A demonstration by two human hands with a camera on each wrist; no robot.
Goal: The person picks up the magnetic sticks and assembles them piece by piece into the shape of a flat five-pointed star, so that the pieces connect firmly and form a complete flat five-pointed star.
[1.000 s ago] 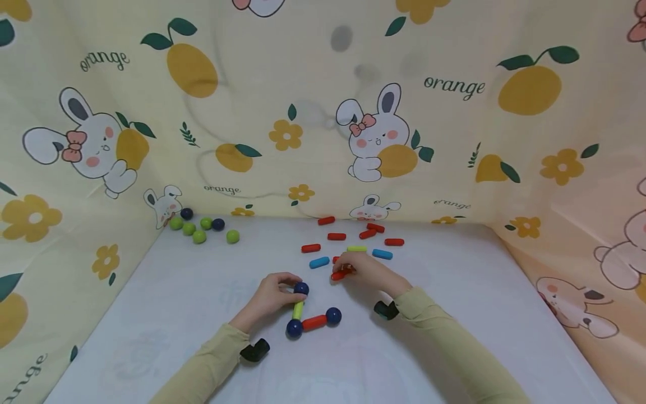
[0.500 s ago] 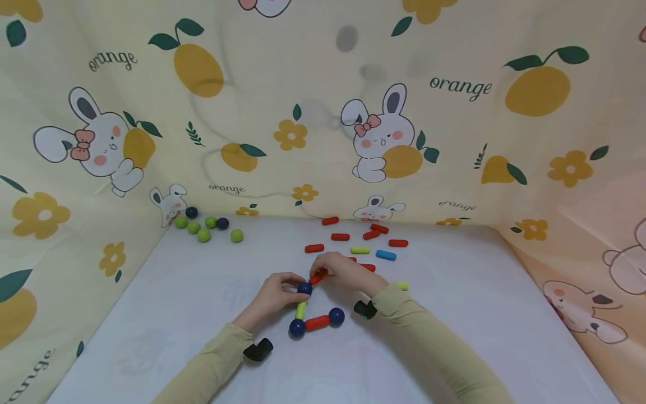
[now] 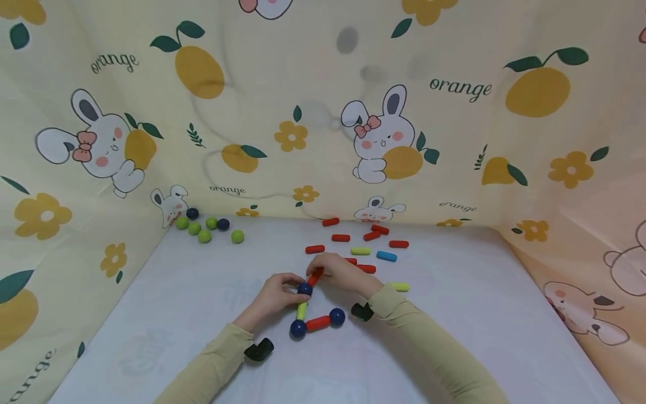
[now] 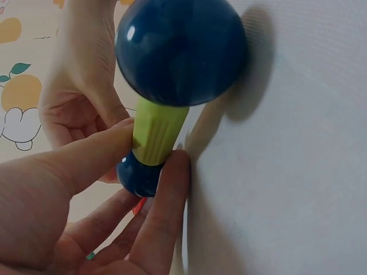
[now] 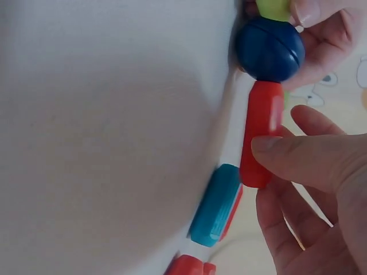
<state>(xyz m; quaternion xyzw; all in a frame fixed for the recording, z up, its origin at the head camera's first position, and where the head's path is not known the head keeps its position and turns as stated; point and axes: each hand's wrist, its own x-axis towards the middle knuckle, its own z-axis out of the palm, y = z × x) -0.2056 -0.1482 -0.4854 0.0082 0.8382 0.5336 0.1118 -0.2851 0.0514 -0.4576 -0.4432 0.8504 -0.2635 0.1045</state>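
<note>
My left hand (image 3: 272,297) pinches a yellow-green building rod (image 4: 157,134) between thumb and fingers, close to the dark blue ball (image 5: 269,50) at its far end. In my right hand (image 3: 340,272) a red rod (image 5: 261,126) is pinched between thumb and fingers, its end meeting that same ball. At the near end of the yellow-green rod is another dark blue ball (image 3: 298,329). From there a second red rod (image 3: 318,323) runs right along the table to a third dark blue ball (image 3: 337,317).
Behind the right hand lie several loose red rods (image 3: 340,238), yellow-green rods (image 3: 360,251) and a blue rod (image 3: 386,256). Another blue rod (image 5: 215,203) shows beneath the right hand. Green balls (image 3: 204,236) and dark blue balls (image 3: 223,224) stand at the back left. Printed cloth (image 3: 252,101) walls the table.
My right hand has moved left from the loose rods, bringing the red rod to the far blue ball, then tilted it more steeply. The left hand keeps its place.
</note>
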